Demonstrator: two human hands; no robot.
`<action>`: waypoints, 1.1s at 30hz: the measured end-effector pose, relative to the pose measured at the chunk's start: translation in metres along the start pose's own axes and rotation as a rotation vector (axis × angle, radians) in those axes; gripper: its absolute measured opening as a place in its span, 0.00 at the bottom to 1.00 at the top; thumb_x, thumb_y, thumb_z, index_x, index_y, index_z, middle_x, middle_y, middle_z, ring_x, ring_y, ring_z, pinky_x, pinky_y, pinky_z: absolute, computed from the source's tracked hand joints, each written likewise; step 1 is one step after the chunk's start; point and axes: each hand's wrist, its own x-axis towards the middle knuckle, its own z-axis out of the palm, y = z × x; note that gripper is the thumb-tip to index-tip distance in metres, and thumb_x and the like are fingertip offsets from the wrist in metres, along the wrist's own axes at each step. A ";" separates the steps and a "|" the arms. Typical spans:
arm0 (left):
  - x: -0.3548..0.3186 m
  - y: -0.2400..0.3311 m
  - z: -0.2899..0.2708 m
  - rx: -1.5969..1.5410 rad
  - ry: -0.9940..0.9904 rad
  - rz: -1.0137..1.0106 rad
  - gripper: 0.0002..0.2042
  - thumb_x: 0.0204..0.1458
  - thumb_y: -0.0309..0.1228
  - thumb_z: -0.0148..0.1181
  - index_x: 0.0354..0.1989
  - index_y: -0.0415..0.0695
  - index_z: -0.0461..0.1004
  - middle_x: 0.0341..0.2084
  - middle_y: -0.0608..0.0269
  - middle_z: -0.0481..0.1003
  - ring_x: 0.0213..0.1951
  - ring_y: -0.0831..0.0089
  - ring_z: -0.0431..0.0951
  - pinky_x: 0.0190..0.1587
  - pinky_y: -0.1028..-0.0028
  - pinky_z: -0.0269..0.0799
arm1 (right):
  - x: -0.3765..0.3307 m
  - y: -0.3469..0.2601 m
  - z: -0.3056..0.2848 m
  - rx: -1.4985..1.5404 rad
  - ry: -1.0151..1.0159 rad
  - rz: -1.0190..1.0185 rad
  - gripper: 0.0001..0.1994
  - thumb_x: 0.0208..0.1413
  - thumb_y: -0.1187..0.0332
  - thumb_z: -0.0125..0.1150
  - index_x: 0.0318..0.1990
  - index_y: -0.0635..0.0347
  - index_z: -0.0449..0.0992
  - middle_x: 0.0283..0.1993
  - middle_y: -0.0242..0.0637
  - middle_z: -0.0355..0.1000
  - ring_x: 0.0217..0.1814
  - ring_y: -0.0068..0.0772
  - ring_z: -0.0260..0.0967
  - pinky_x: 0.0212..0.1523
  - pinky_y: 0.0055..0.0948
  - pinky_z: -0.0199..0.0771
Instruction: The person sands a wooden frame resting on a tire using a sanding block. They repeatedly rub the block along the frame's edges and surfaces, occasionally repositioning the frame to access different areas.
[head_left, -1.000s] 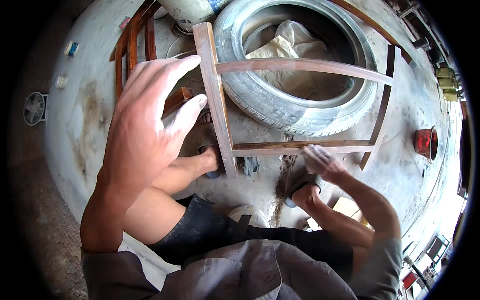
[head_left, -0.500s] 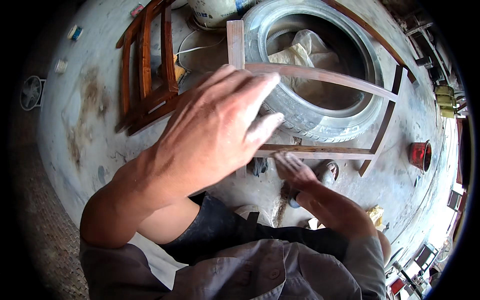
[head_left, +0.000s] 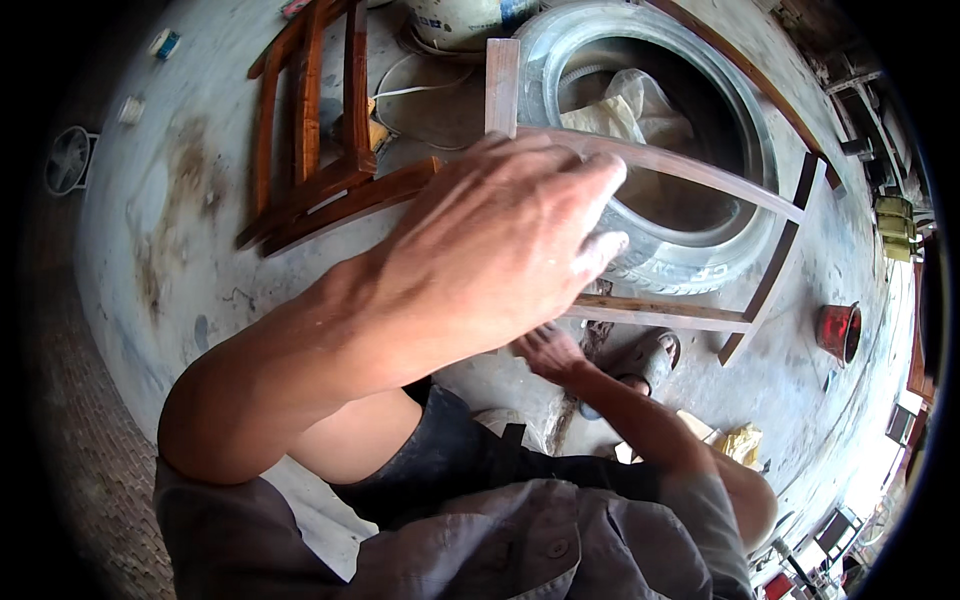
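**Left hand looms over the wooden frame, right hand low by the bottom rail**

The left hand [head_left: 500, 240] fills the middle of the view, fingers stretched flat and close together, palm turned down, gripping nothing. It hangs in front of the wooden frame [head_left: 690, 165]; whether the fingertips touch the curved top rail just beyond them I cannot tell. Down below and to the right of it, the right hand [head_left: 548, 352] sits open with its fingers spread, right at the frame's lower rail [head_left: 660, 313], which runs off to the right of that hand; actual contact is hidden by the left hand. Nothing shows in its grasp.

The frame itself stands tilted against a tyre [head_left: 700, 130] lying just beyond both hands, with pale crumpled sheeting [head_left: 625, 110] inside its ring. A sandalled foot [head_left: 645, 360] rests just right of the right hand. Beyond the left hand and off to its left lies a second reddish wooden frame [head_left: 320, 150] flat on the concrete floor [head_left: 180, 230]. Well right of the right hand, a small red can [head_left: 838, 330] stands on the floor.
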 end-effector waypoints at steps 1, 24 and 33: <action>-0.001 -0.004 0.005 0.043 0.089 0.085 0.16 0.59 0.33 0.65 0.48 0.33 0.74 0.28 0.53 0.77 0.32 0.64 0.79 0.41 0.64 0.78 | 0.014 -0.004 0.001 0.023 0.010 -0.015 0.34 0.61 0.67 0.48 0.74 0.68 0.52 0.80 0.50 0.49 0.82 0.48 0.47 0.81 0.46 0.45; -0.006 -0.016 -0.005 0.019 -0.234 -0.194 0.23 0.59 0.37 0.65 0.59 0.35 0.73 0.33 0.49 0.80 0.36 0.59 0.81 0.46 0.62 0.76 | 0.005 -0.001 -0.003 0.018 -0.013 -0.059 0.33 0.63 0.64 0.49 0.73 0.71 0.54 0.78 0.52 0.52 0.81 0.48 0.48 0.80 0.47 0.45; -0.008 -0.017 -0.002 0.072 -0.075 -0.103 0.23 0.59 0.38 0.65 0.58 0.35 0.74 0.31 0.50 0.80 0.36 0.59 0.81 0.46 0.60 0.75 | 0.014 -0.009 -0.006 -0.011 0.003 -0.084 0.32 0.62 0.66 0.47 0.72 0.73 0.55 0.77 0.53 0.54 0.80 0.49 0.51 0.81 0.48 0.45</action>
